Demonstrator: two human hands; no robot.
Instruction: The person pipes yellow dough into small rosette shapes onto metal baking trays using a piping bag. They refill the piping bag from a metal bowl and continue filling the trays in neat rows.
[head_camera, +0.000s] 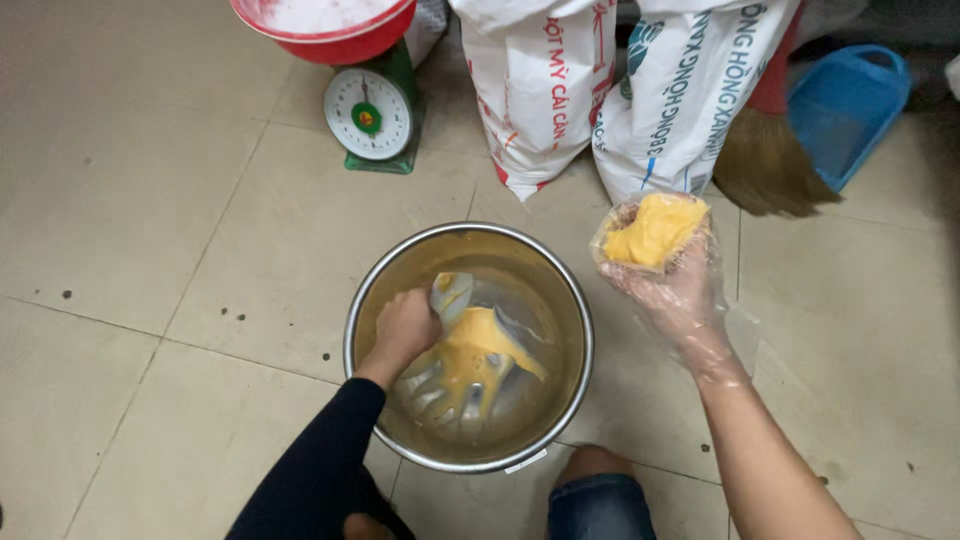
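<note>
A steel mixing bowl (352, 310) stands on the tiled floor in front of me. Inside it lies a grey metal beater paddle (438, 388) smeared with yellow paste. My left hand (404, 326), bare with a black sleeve, reaches into the bowl and grips the top of the paddle. My right hand (683, 292) wears a clear plastic glove and hovers to the right of the bowl, above the floor. It holds a lump of yellow paste (655, 230) in its cupped fingers.
A green dial scale (370, 115) with a red basin (325, 30) of white powder stands at the back. Two white printed sacks (540, 90) (690, 100) lean behind the bowl. A broom (765, 165) and a blue dustpan (845, 105) lie at the right. My knee (598, 500) is near the bowl.
</note>
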